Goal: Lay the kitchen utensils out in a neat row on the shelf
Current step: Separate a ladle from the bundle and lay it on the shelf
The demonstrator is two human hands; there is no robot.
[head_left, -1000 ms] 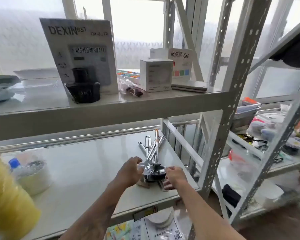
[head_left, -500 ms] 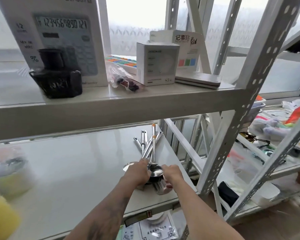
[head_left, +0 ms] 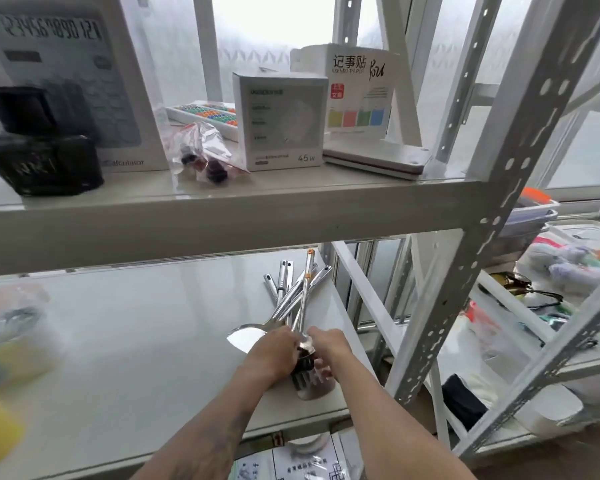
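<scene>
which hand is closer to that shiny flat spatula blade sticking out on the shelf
Left. The left hand sits right against the spatula blade, at its right edge. The right hand is farther right, beyond the ladle bowl.

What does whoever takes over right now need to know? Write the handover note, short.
Left hand and right hand: both on the head ends of the utensil pile; the exact grip is hidden.
Utensils: one crossed heap at the right front of the lower shelf, handles fanning toward the back, a spatula blade sticking out left.
Done: nothing laid out.
Left: separate them and set them side by side in a row.
</scene>
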